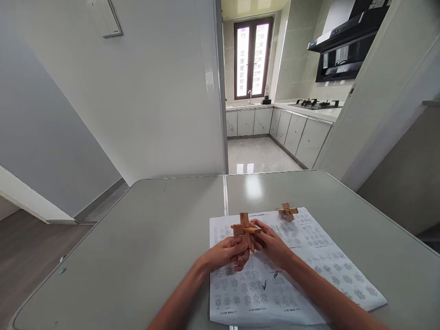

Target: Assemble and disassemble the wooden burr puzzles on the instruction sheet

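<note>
My left hand [231, 252] is closed around the lower part of a wooden interlocking puzzle [244, 225], a cross of small brown sticks with a mark written on its upright piece. From the other side, my right hand [270, 240] grips the same puzzle, its fingers at the right-hand stick. The puzzle is held above a printed instruction sheet [247, 288] showing rows of small diagrams and some handwritten marks. Part of the sheet is hidden under my hands and right forearm. A second wooden puzzle [288, 211], with marks on its face, rests at the sheet's far edge.
The sheet lies on a grey-green table [165, 238] with rounded corners and a seam down its middle. Past the far edge are a white wall panel [165, 91] and a kitchen doorway with cabinets [292, 130]. A small bluish bit [62, 271] lies near the left edge.
</note>
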Available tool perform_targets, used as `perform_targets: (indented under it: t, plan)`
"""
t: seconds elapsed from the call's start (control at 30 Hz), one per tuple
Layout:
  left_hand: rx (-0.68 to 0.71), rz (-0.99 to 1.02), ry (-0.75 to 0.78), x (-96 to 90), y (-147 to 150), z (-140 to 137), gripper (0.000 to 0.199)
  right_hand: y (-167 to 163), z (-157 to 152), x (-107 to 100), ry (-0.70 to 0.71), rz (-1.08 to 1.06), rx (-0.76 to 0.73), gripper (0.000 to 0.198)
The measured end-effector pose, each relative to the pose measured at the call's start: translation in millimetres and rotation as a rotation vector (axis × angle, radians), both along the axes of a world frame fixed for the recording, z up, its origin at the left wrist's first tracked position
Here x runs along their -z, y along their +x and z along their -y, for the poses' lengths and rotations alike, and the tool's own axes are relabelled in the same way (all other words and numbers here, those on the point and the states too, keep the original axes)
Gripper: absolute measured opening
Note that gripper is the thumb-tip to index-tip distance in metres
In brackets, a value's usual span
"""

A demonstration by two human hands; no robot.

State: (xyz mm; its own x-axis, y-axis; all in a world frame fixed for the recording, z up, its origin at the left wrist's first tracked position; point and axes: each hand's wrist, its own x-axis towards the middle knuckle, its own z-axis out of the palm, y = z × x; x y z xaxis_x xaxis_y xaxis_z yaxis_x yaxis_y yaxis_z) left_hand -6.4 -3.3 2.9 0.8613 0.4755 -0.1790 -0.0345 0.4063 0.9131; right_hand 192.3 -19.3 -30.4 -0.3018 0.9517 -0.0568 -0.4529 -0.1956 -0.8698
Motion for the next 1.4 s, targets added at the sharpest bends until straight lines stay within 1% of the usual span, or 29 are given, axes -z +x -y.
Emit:
perform_targets:
  t: [0.2,0.37,0.5,0.63,0.73,0.93,1.1,1.3,1.4]
  plan:
    - [-0.086,0.055,-0.103,1.4,0,-3,0.04,4,-3,2,-0.005,-0.037,-0.026,0.033]
    - [-0.155,0.064,-0.118,8.1,0,-7,0.042,5,-5,2,0.0,-0.083,-0.016,0.033]
    - [-0.239,0.063,-0.112,11.6,0,-9,0.043,7,-9,2,-0.027,-0.131,0.084,0.028]
    - [-0.305,0.059,-0.123,9.6,0,-11,0.043,15,-16,7,-0.119,-0.194,0.23,0.024]
    - [-0.312,0.055,-0.121,6.8,0,-11,0.043,21,-21,11,-0.169,-0.253,0.297,0.023]
    - [-0.319,0.046,-0.109,2.6,1,-10,0.043,30,-28,16,-0.219,-0.381,0.383,0.019]
    - [-0.336,0.036,-0.113,1.2,1,-9,0.044,36,-33,21,-0.226,-0.397,0.432,0.019]
    - [-0.333,0.04,-0.111,1.9,1,-10,0.043,38,-36,24,-0.237,-0.388,0.46,0.024]
    - [-0.327,0.038,-0.113,2.3,1,-10,0.042,39,-38,26,-0.247,-0.398,0.469,0.022]
